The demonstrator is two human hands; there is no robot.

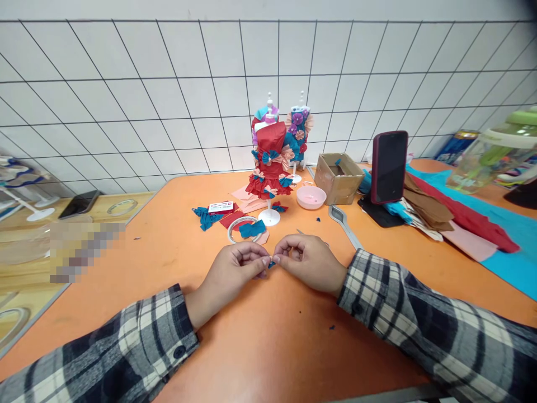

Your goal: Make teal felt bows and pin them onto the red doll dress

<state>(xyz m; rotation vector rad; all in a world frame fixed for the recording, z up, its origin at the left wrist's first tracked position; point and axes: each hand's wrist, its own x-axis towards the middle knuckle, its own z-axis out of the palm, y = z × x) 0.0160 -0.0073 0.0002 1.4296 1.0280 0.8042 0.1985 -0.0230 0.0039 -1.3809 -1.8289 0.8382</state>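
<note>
My left hand point(235, 271) and my right hand point(308, 260) rest on the orange table point(260, 347), fingertips meeting. Together they pinch a tiny blue paper piece point(272, 263). Just beyond the hands lies a tape ring point(235, 230) with a blue paper bow point(252, 229) on it. Behind that stands a small mannequin in a red paper dress point(271, 162) trimmed with blue and pink bows, on a white stand. A second dressed mannequin point(298, 126) stands behind it. Both sleeves are black-and-white plaid.
A pink bowl point(311, 197), a cardboard box point(338, 177), and a phone on a stand point(388, 167) sit at the right. Red, brown, pink and blue paper sheets point(470, 224) lie far right, with a clear bottle point(495, 151). Another phone point(79, 204) lies left.
</note>
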